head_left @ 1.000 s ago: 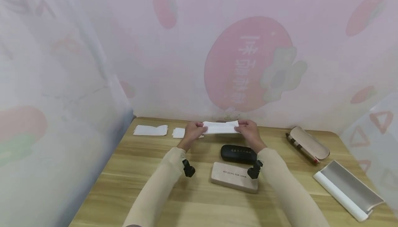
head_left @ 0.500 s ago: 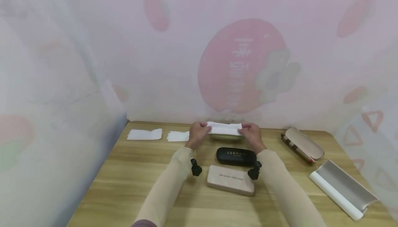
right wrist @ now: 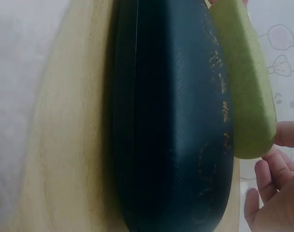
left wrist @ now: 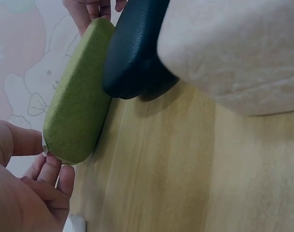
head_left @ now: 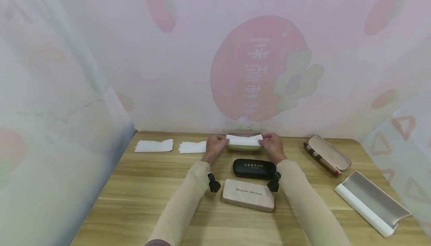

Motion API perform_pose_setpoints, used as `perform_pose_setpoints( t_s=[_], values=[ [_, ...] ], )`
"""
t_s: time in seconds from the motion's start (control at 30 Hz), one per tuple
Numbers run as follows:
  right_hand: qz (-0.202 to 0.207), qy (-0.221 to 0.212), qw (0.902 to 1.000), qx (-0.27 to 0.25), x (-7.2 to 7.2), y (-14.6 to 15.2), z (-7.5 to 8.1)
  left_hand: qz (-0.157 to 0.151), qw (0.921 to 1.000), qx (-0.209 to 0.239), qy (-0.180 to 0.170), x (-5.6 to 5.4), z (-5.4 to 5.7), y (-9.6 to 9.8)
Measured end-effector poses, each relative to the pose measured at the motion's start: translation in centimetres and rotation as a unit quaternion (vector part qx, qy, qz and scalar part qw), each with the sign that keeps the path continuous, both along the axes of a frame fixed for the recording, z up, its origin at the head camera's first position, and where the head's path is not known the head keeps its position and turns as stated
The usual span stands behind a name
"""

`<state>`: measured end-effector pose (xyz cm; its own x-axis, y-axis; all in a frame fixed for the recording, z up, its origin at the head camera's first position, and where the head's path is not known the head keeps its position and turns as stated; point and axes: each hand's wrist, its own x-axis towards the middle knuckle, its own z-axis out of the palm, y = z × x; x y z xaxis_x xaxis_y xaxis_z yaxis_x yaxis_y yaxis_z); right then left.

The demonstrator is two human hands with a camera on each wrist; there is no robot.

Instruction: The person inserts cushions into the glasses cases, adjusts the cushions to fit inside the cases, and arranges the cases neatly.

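Between my two hands a folded white sheet (head_left: pixel 244 140) stretches across the top of a green glasses case (head_left: pixel 245 147), near the wall. My left hand (head_left: pixel 214 145) pinches the sheet's left end between thumb and fingers; a bit of white shows there in the left wrist view, right at the rounded end of the green case (left wrist: pixel 79 96). My right hand (head_left: pixel 273 146) pinches the other end. In the right wrist view the green case (right wrist: pixel 245 92) hides most of the sheet. Just in front lies a closed black glasses case (head_left: pixel 254 169) with gold lettering.
Nearest me is a pinkish box-like case (head_left: pixel 248 195) printed with words. Two folded white sheets lie at the left: one sheet (head_left: pixel 154 146) farther out, another sheet (head_left: pixel 192 147) beside my left hand. At right are an open beige case (head_left: pixel 328 154) and an open grey-lined case (head_left: pixel 373 197).
Both hands have lowered the white sheet toward the green case, and more of the case now shows around it. The head view has shifted slightly.
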<state>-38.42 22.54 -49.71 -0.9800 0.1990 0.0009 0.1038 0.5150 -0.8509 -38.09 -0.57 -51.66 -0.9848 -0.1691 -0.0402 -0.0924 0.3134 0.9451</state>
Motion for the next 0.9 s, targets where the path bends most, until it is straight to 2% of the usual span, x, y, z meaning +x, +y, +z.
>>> perform_pose_setpoints(
  t_s=[0.33,0.67,0.9],
  values=[
    [0.032,-0.013,0.9993,0.018,-0.1,0.2,-0.2,-0.021,0.9996,0.002,-0.017,0.2,-0.3,0.1],
    [0.058,-0.007,0.9976,0.037,0.0,0.8,-0.6,-0.02,0.9988,-0.004,-0.045,0.3,-0.5,0.3],
    [0.061,0.013,0.997,0.046,0.3,1.4,-0.3,-0.016,0.9995,0.007,-0.026,0.6,-0.2,-0.1]
  ],
)
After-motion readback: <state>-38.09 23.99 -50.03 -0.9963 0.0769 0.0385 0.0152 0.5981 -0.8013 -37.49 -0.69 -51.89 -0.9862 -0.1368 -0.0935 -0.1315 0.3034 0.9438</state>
